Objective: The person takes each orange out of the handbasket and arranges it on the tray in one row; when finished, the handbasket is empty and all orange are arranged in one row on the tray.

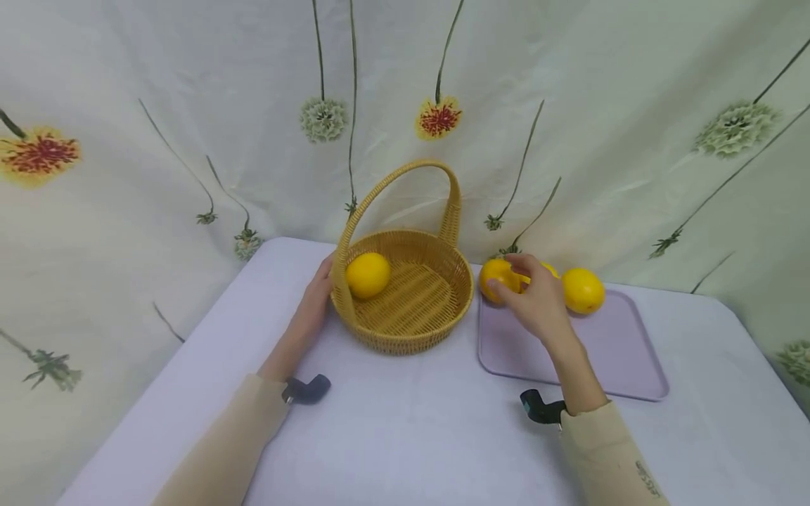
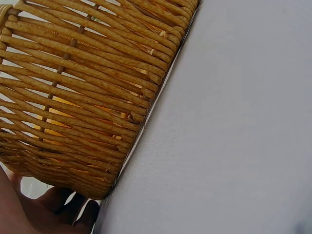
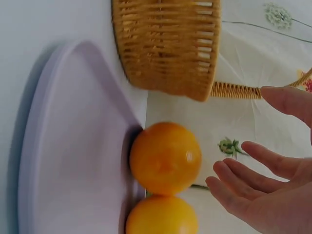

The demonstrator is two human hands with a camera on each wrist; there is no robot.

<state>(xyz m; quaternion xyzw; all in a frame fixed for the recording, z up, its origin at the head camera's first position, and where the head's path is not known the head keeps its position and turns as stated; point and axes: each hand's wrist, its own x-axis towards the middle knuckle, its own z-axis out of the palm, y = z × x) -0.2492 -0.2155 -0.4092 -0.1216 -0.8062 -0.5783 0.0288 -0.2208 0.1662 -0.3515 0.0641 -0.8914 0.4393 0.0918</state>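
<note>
At the left side of the round wicker basket [image 1: 405, 344] my left hand [image 1: 316, 295] holds the outer wall. In the left wrist view its bent fingers [image 2: 73, 212] lie low beside the woven basket wall [image 2: 87, 87]. One orange [image 1: 368, 275] lies inside the basket, on the left. My right hand [image 1: 538, 302] hovers over the lilac tray [image 1: 607, 358], fingers and thumb spread. Near it is an orange [image 3: 165, 158], with a gap to the fingers in the right wrist view. Another orange [image 1: 583, 290] sits further right; at least one more is partly hidden by the hand.
The basket's tall arched handle [image 1: 380, 190] rises over its opening. A pale cloth [image 1: 405, 422] covers the table. Behind stands a flower-printed curtain [image 1: 569, 105], close to the basket and tray. Each wrist carries a black camera mount [image 1: 306, 388].
</note>
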